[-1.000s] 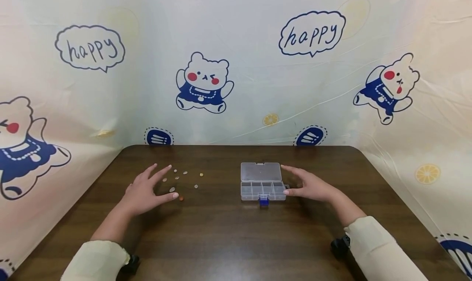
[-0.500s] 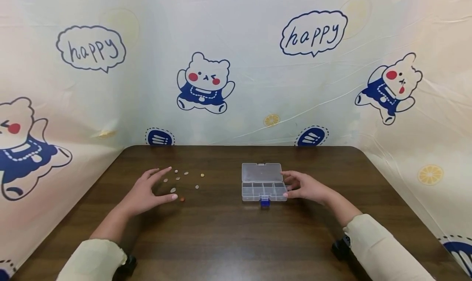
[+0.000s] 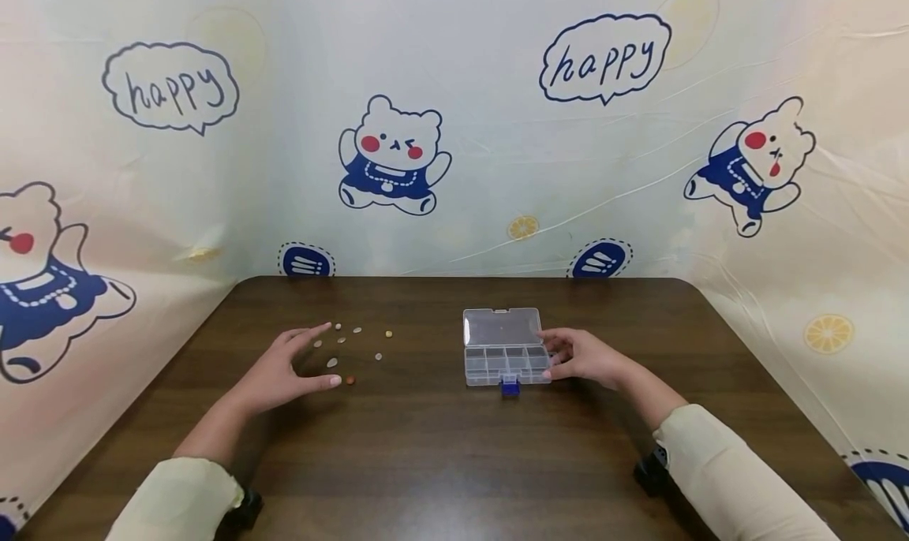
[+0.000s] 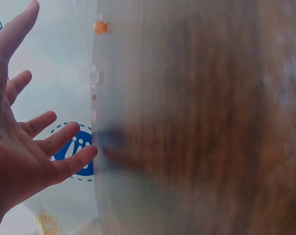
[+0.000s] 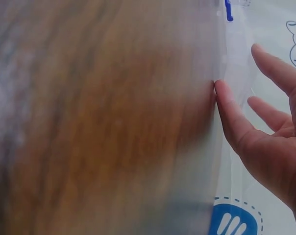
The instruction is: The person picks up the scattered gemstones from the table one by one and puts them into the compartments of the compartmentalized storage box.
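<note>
My left hand [image 3: 273,374] is beside a scatter of small beads or stones at the left of the table, fingers spread and holding nothing. Its thumb is close to an orange bead [image 3: 350,380]; a clear piece [image 3: 332,363] and a yellow one [image 3: 389,333] are among the several others. In the left wrist view the left palm [image 4: 23,159] shows bare. At the right side of a clear plastic compartment box [image 3: 486,378] is my right hand [image 3: 592,360], its fingers loosely bent. Whether they touch the box is unclear. The box's lid [image 3: 501,326] is raised.
The dark wooden table [image 3: 426,446] extends toward me. A blue latch [image 3: 510,388] hangs at the box's front. Behind the table rises a printed cloth [image 3: 483,131] with bears and lettering.
My right hand's fingers have bent inward beside the box since a second ago. The left hand's fingers have dropped slightly and drawn closer together. The beads and box stay put.
</note>
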`<state>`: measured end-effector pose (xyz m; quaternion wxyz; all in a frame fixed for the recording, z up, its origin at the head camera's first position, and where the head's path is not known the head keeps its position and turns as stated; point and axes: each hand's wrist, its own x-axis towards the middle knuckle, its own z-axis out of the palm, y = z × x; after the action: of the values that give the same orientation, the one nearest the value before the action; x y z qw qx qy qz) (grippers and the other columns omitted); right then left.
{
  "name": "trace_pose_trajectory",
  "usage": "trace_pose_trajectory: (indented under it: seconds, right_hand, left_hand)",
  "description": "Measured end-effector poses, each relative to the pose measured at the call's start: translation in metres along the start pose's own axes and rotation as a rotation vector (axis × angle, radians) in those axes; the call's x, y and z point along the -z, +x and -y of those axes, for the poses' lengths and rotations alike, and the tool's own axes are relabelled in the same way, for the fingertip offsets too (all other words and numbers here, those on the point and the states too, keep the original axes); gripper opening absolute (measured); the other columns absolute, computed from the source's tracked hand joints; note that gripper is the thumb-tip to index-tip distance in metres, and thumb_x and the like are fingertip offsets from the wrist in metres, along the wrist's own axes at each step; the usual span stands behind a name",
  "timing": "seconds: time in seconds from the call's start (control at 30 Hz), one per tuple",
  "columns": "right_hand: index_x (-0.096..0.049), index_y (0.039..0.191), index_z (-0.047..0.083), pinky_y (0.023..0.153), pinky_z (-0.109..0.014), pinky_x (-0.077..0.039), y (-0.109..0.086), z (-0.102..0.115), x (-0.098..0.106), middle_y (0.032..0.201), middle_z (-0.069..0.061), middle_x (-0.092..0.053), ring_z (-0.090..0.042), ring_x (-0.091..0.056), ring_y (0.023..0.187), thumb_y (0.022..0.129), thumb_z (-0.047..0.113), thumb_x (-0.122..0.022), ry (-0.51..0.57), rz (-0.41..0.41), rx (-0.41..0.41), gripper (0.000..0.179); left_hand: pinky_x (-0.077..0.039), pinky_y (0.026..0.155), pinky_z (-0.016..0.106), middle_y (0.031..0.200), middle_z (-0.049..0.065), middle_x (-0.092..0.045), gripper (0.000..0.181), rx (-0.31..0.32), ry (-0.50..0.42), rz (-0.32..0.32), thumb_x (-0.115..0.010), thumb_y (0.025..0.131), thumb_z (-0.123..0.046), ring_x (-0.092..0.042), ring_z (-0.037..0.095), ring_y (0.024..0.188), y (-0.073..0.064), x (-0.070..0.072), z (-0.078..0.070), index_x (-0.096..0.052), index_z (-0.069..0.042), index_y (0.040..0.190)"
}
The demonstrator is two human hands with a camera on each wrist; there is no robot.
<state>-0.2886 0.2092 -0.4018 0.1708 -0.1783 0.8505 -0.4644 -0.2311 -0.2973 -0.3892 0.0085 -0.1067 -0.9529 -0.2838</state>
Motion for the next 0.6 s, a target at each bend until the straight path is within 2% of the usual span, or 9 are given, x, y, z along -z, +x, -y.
trace_pose_trajectory:
  seconds: [0.27, 0.6]
  right_hand:
    - [-0.048, 0.138, -0.005, 0.083, -0.034, -0.054, 0.0032, -0.0001, -0.0018, 0.125, -0.021, -0.053, -0.026, -0.061, 0.100, 0.076, 0.007, -0.083, 0.027, -0.011, -0.001, 0.072]
    - [-0.050, 0.136, -0.004, 0.081, -0.034, -0.055, 0.0044, -0.0029, -0.0069, 0.120, -0.021, -0.054, -0.026, -0.061, 0.097, 0.074, 0.001, -0.084, 0.075, -0.038, -0.035, 0.071]
  left_hand:
    - [-0.037, 0.092, 0.070, 0.147, 0.029, -0.026, 0.095, 0.013, -0.021, 0.003, -0.077, 0.078, -0.052, -0.042, 0.050, 0.124, 0.0042, -0.0019, 0.0015, -0.031, -0.018, 0.154]
    - [-0.043, 0.089, 0.063, 0.140, 0.027, -0.039, 0.093, -0.031, -0.012, 0.014, -0.081, 0.074, -0.051, -0.049, 0.042, 0.117, 0.0088, -0.0048, 0.0034, -0.039, -0.015, 0.149]
